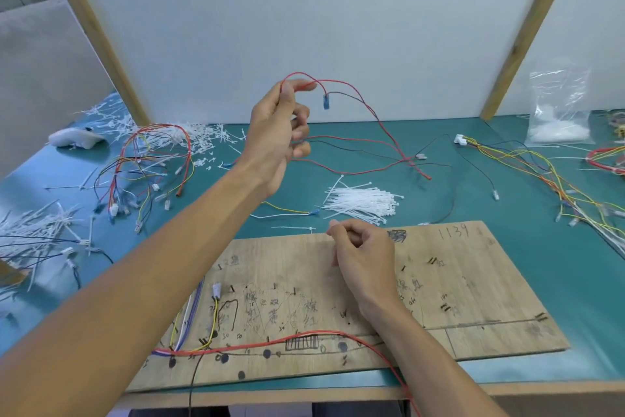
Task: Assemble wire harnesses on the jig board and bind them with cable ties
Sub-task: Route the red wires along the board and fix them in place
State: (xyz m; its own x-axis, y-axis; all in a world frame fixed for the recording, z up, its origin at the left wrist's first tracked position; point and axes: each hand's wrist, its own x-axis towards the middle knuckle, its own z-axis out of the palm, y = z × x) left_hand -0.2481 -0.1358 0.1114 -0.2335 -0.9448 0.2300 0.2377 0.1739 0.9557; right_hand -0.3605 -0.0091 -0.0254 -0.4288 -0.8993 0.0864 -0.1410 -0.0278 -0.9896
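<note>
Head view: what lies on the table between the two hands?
Head view shows a yellow wire with a blue terminal and one loose cable tie, on the green mat.

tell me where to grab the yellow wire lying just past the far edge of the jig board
Pinch the yellow wire just behind its blue terminal, coming straight down from above. It lies flat on the green mat, so fingers cannot slide under it. That stiffer end sits clear of the cable ties and should give the firmest hold.

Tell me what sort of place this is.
Likely a wire-harness assembly bench: a wooden jig board with pegs and routed wires, a pile of white cable ties, and loose wire bundles on a green mat.
</note>
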